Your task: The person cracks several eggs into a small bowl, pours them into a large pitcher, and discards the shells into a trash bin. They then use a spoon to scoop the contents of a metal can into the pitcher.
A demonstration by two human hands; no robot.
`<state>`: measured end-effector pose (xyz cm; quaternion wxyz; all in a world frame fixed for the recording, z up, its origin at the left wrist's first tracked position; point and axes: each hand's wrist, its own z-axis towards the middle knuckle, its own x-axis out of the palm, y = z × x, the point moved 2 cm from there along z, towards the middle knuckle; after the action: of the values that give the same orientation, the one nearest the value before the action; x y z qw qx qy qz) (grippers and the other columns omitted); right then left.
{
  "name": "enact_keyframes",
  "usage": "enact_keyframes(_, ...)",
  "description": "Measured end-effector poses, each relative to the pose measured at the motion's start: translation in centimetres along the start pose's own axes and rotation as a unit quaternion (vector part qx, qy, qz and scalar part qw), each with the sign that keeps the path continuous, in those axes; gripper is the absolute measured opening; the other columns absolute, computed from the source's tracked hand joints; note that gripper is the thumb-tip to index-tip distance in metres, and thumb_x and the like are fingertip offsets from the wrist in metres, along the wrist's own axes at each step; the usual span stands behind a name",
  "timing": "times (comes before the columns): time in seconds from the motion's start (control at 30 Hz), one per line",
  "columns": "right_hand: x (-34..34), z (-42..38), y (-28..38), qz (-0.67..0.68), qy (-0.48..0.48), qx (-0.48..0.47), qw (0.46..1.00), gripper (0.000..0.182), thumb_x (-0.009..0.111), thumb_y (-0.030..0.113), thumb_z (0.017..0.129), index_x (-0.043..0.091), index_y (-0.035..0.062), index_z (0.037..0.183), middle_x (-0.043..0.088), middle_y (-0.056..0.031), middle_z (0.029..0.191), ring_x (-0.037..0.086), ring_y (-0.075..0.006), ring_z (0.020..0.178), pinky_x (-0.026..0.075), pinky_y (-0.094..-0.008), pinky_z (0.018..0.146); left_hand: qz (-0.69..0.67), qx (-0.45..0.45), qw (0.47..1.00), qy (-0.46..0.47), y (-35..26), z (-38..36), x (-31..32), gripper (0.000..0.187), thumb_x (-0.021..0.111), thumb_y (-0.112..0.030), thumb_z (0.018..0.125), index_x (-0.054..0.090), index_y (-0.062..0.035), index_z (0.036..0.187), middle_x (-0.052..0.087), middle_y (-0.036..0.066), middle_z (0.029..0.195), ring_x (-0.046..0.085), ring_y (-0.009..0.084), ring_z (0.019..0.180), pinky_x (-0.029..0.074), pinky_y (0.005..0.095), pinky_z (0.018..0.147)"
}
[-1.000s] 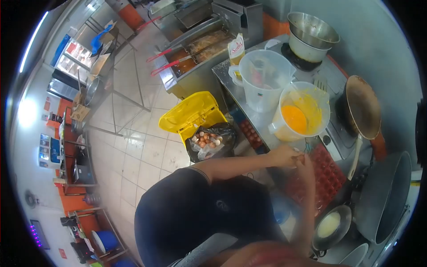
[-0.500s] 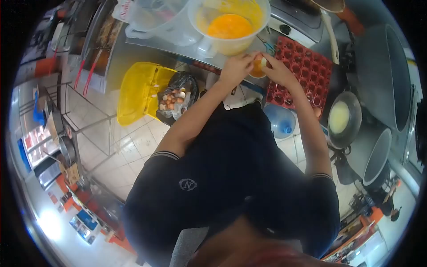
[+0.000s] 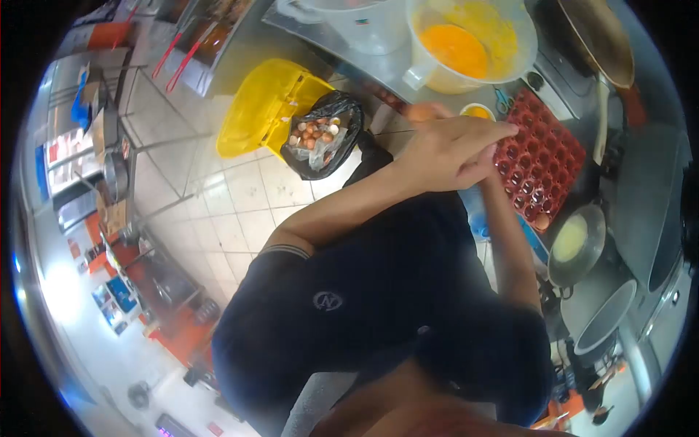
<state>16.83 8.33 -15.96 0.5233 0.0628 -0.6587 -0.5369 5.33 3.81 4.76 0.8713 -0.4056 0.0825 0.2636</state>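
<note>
My left hand (image 3: 437,153) lies across my right hand (image 3: 477,171), and the two overlap over the counter's front edge. Long fingers reach toward the red egg tray (image 3: 542,156). A blurred orange-brown shape (image 3: 424,112) shows at the upper edge of my left hand; whether it is held is unclear. Most of my right hand's fingers are hidden. Just beyond my hands is a small cup with yellow-orange egg (image 3: 478,111). Farther back, a large clear pitcher (image 3: 428,69) holds orange-yellow beaten egg (image 3: 455,51). One brown egg (image 3: 541,221) sits at the tray's near corner.
Eggshells (image 3: 314,135) lie in a black-bagged bin with a yellow lid (image 3: 255,109) on the left. Scissors (image 3: 503,100) lie beside the tray. On the right are a pan with something pale yellow (image 3: 570,239), large pots (image 3: 606,320) and another pan (image 3: 601,36).
The view has shifted, so the counter and bin appear farther right. My hands have come away from the small cup and now overlap nearer my body, with the cup behind them.
</note>
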Motion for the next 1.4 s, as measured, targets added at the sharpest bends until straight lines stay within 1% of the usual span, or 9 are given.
enact_keyframes(0.03,5.4,1.4,-2.4,0.255,-0.025,-0.021,0.966,0.059,0.041,0.045,0.103,0.043,0.0091,0.149,0.047,-0.0144,0.151,0.045,-0.0291,0.14,0.04,-0.0457,0.114,-0.012,-0.027,1.0,-0.006,-0.3,-0.2,-0.3,0.033,0.064,-0.004,0.083,0.072,-0.0079,0.115,0.075,0.012,0.101,0.074,0.0268,0.085,0.057,0.0381,0.08)
enact_keyframes(0.1,6.0,4.2,-2.9,-0.387,0.223,-0.021,0.894,0.062,0.046,0.046,0.101,0.042,0.0103,0.151,0.046,-0.015,0.15,0.046,-0.0294,0.139,0.036,-0.0479,0.117,0.004,-0.043,0.999,-0.003,0.7,-0.5,-0.8,0.032,0.063,-0.005,0.084,0.072,-0.0064,0.115,0.076,0.012,0.102,0.074,0.0263,0.09,0.057,0.0368,0.079)
enact_keyframes(0.17,5.7,5.4,-4.4,-0.08,0.099,0.031,0.991,0.052,0.057,0.043,0.099,0.057,0.0072,0.137,0.059,-0.0134,0.135,0.056,-0.0255,0.127,0.043,-0.0417,0.11,0.018,-0.131,0.989,0.063,1.1,0.3,-2.7,0.027,0.06,-0.008,0.089,0.071,-0.0029,0.113,0.074,0.011,0.098,0.071,0.017,0.084,0.055,0.0308,0.077)
enact_keyframes(0.2,6.9,4.8,-0.2,-0.44,0.01,0.086,0.894,0.04,0.062,0.036,0.098,0.063,0.0083,0.126,0.067,-0.0144,0.121,0.064,-0.0288,0.115,0.047,-0.0415,0.102,0.04,-0.091,0.995,0.025,0.6,1.0,-3.4,0.024,0.059,-0.008,0.092,0.07,-0.0007,0.112,0.074,0.011,0.098,0.066,0.0129,0.08,0.054,0.0293,0.076)
enact_keyframes(0.33,4.5,-0.2,13.7,-0.695,-0.133,0.165,0.687,0.04,0.067,0.035,0.091,0.066,0.0144,0.125,0.072,-0.0129,0.103,0.07,-0.0334,0.093,0.056,-0.0445,0.079,0.053,-0.105,0.991,-0.061,3.1,1.3,-5.2,0.023,0.057,-0.008,0.098,0.067,0.0044,0.113,0.073,0.011,0.103,0.063,0.0152,0.083,0.053,0.0319,0.078)
enact_keyframes(0.6,-4.0,-22.6,22.5,-0.716,-0.218,0.372,0.549,0.08,0.078,0.015,0.082,0.042,0.026,0.152,0.071,-0.0116,0.114,0.07,-0.0338,0.097,0.055,-0.045,0.08,0.192,0.049,0.974,-0.108,6.5,4.5,-4.4,0.022,0.061,-0.004,0.094,0.069,0.0,0.115,0.072,0.011,0.117,0.064,0.0291,0.105,0.046,0.0398,0.099)
enact_keyframes(0.8,-5.9,-24.5,20.7,-0.723,-0.231,0.296,0.58,0.084,0.08,0.004,0.077,0.041,0.0216,0.149,0.069,-0.0183,0.114,0.069,-0.0368,0.098,0.056,-0.045,0.078,0.213,0.059,0.972,-0.078,9.0,5.2,-3.4,0.027,0.063,-0.001,0.088,0.07,-0.0048,0.114,0.072,0.011,0.115,0.064,0.0303,0.11,0.044,0.0429,0.104)
enact_keyframes(1.2,2.4,-6.6,19.3,-0.285,-0.369,0.07,0.882,0.026,0.07,0.007,0.095,0.058,0.0119,0.118,0.057,0.0024,0.079,0.054,-0.0064,0.057,0.043,-0.0226,0.049,0.184,0.046,0.979,-0.076,9.4,4.9,-2.8,0.029,0.065,-0.001,0.086,0.067,-0.0069,0.115,0.068,0.01,0.119,0.06,0.0306,0.114,0.04,0.0427,0.104)
enact_keyframes(1.4,7.1,1.4,20.5,-0.607,-0.233,-0.151,0.745,0.04,0.077,0.021,0.089,0.061,0.0076,0.123,0.071,-0.0123,0.105,0.068,-0.0265,0.083,0.053,-0.0312,0.076,0.207,0.067,0.97,-0.104,7.2,3.2,-3.3,0.023,0.066,0.0,0.087,0.066,-0.0035,0.11,0.066,0.013,0.116,0.062,0.0321,0.102,0.044,0.0434,0.096)
